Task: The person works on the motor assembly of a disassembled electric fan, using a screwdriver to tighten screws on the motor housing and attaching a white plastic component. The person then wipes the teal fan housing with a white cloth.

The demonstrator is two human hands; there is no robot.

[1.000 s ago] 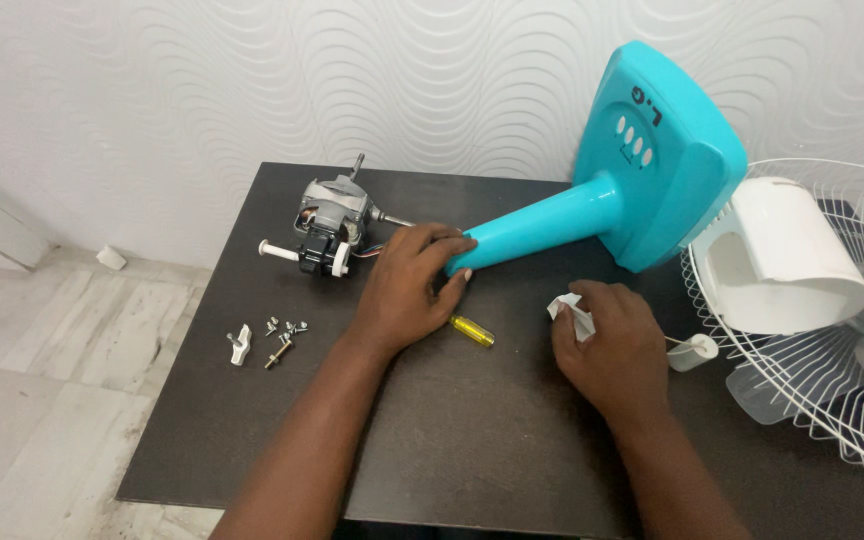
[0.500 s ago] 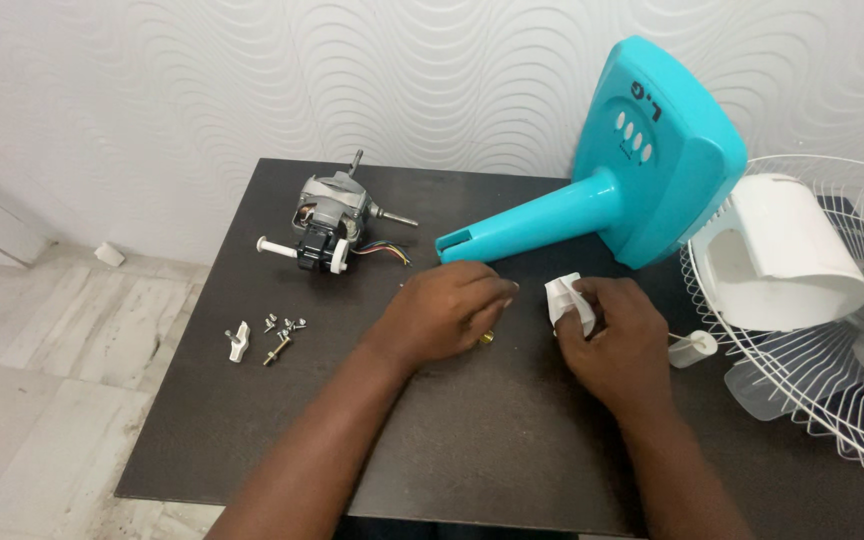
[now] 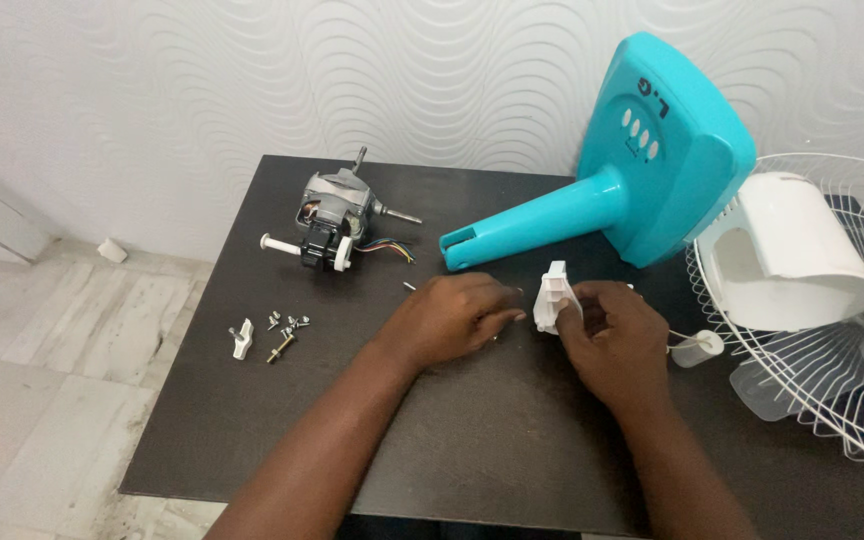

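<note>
My right hand (image 3: 617,345) is shut on a small white plastic part (image 3: 551,295), held upright just above the dark table (image 3: 472,450). My left hand (image 3: 452,318) rests on the table right beside it, fingers curled, fingertips close to the white part. Whatever lies under the left hand is hidden. A teal fan stand (image 3: 667,150) lies on its side behind both hands, its neck pointing left.
A bare fan motor (image 3: 332,215) with coloured wires sits at the back left. Loose screws (image 3: 287,328) and a white wing nut (image 3: 242,338) lie near the left edge. A white motor cover (image 3: 787,255) rests in a wire fan grille (image 3: 822,400) on the right.
My left hand let go of the teal stand's neck and moved right, over the yellow tool, toward the white part. My right hand lifted and turned the white part upright.
</note>
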